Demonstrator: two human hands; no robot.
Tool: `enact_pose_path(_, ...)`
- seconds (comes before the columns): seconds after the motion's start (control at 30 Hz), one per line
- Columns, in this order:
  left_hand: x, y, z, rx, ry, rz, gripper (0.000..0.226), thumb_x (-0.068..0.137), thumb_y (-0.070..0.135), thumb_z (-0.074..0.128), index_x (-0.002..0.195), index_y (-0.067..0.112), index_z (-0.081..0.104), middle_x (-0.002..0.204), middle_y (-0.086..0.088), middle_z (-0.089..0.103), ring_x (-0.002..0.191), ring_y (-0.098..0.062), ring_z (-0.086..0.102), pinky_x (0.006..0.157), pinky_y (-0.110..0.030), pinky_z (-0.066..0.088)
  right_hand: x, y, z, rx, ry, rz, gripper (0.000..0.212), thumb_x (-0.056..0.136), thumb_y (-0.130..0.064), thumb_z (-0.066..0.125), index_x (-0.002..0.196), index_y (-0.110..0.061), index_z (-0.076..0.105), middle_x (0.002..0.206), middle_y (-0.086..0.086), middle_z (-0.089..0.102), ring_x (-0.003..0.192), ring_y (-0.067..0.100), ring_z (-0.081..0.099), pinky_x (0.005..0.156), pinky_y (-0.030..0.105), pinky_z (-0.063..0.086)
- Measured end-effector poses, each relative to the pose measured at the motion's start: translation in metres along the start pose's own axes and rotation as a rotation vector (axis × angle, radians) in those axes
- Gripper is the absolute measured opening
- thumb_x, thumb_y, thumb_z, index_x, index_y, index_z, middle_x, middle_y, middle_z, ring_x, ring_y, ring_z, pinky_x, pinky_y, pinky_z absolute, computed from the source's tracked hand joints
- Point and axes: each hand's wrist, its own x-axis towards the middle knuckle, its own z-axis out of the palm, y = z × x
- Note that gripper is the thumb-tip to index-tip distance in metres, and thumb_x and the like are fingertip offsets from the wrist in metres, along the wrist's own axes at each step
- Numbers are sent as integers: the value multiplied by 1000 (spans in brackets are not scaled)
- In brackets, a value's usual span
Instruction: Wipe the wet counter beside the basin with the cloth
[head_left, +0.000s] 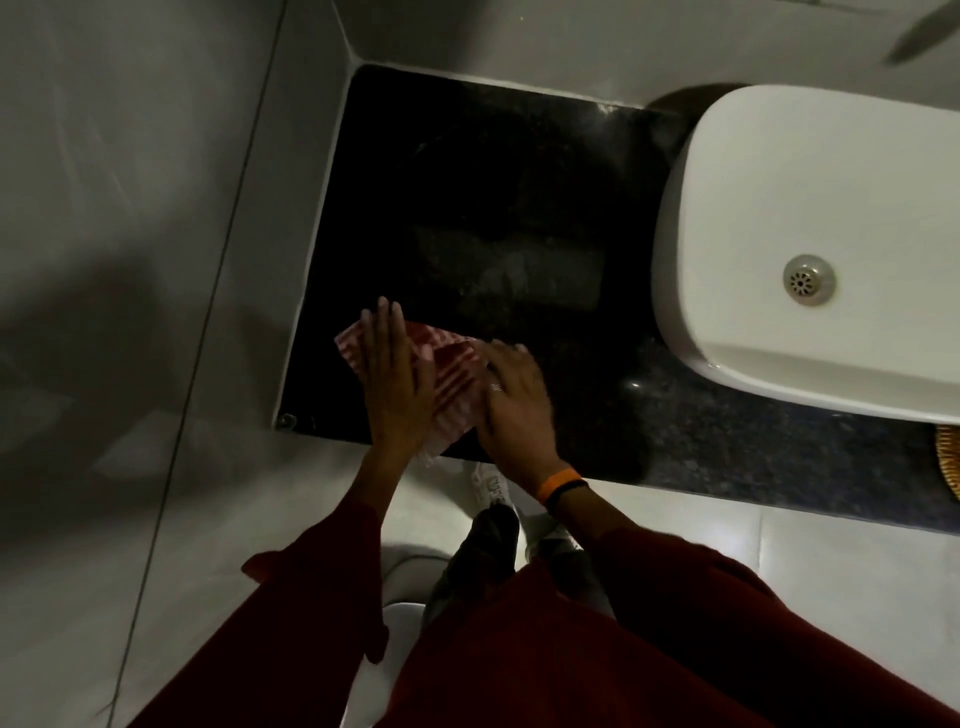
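A red-and-white striped cloth (451, 374) lies on the black stone counter (493, 208) near its front left edge. My left hand (395, 379) presses flat on the cloth's left part, fingers straight and together. My right hand (517, 402), with an orange wristband, rests palm down on the cloth's right edge. One corner of the cloth hangs over the counter's front edge. The white basin (810, 234) sits on the counter to the right, its metal drain (809, 279) visible. Dull smears show on the counter beyond the cloth.
Grey tiled walls close the counter at the left and the back. A woven basket rim (949, 462) peeks out at the far right under the basin. Below the counter are the pale floor tiles and my shoes (493, 488).
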Motion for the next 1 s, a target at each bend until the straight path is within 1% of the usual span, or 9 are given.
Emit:
enact_pose_path(0.07, 6, -9, -14, -81, 129, 2, 60, 105, 40, 20, 158, 13, 14, 169, -8, 13, 157, -23, 5, 129, -46, 2, 24, -24, 18, -33, -133, -170, 56, 101, -29, 55, 153, -11, 41, 164, 12, 34, 155, 30, 25, 130, 46, 10)
enact_pose_path(0.17, 9, -27, -26, -86, 234, 3, 56, 106, 37, 22, 157, 12, 22, 167, -10, 22, 157, -23, 13, 129, -45, 7, 57, -48, 41, -119, -284, -295, 67, 104, -43, 44, 160, -14, 22, 170, 11, 18, 159, 29, 10, 130, 50, 9)
enact_pose_path(0.3, 13, -54, -26, 29, 151, -5, 57, 106, 36, 19, 157, 11, 20, 167, -10, 22, 156, -23, 14, 128, -50, 12, 75, -41, 52, -174, -305, -323, 55, 107, -45, 35, 158, -24, 31, 171, 7, 18, 159, 29, 9, 130, 49, 5)
enact_pose_path(0.4, 22, -56, -20, 119, 69, 15, 61, 105, 40, 21, 157, 7, 21, 167, -12, 21, 156, -27, 14, 127, -53, 12, 91, -17, 43, -165, -257, -228, 55, 107, -43, 37, 157, -21, 35, 169, 9, 24, 158, 32, 14, 128, 53, 12)
enact_pose_path(0.57, 26, -56, -12, 315, 18, 37, 66, 104, 48, 19, 159, 11, 14, 169, -7, 13, 157, -24, 7, 128, -52, 10, 129, 69, -1, -253, -137, 94, 55, 104, -36, 39, 157, -20, 35, 169, 10, 21, 157, 35, 14, 128, 55, 11)
enact_pose_path(0.67, 25, -59, -12, 333, 12, 52, 67, 104, 50, 19, 159, 12, 13, 169, -6, 12, 158, -23, 6, 128, -51, 10, 115, 111, -26, -307, -101, 265, 57, 104, -36, 33, 160, -22, 26, 171, 8, 14, 159, 32, 8, 128, 55, 10)
enact_pose_path(0.8, 28, -56, -14, 300, 3, 42, 68, 103, 49, 24, 159, 12, 15, 169, -7, 13, 157, -24, 6, 128, -52, 10, 62, 98, -23, -322, -66, 458, 62, 106, -42, 25, 162, -16, 17, 172, 10, 4, 159, 30, -2, 129, 53, 5)
enact_pose_path(0.87, 26, -55, -15, 296, 4, 42, 68, 102, 48, 26, 158, 11, 17, 169, -8, 15, 157, -26, 8, 128, -53, 12, 28, 67, -8, -325, -78, 475, 66, 105, -45, 22, 162, -14, 12, 172, 12, 1, 159, 31, -4, 128, 55, 3)
enact_pose_path(1.0, 27, -56, -14, 301, 7, 49, 68, 102, 49, 27, 158, 10, 19, 168, -9, 17, 157, -27, 9, 127, -53, 13, -5, 3, 29, -284, -152, 231, 65, 106, -46, 23, 163, -18, 7, 172, 10, -3, 159, 31, -4, 128, 56, 6)
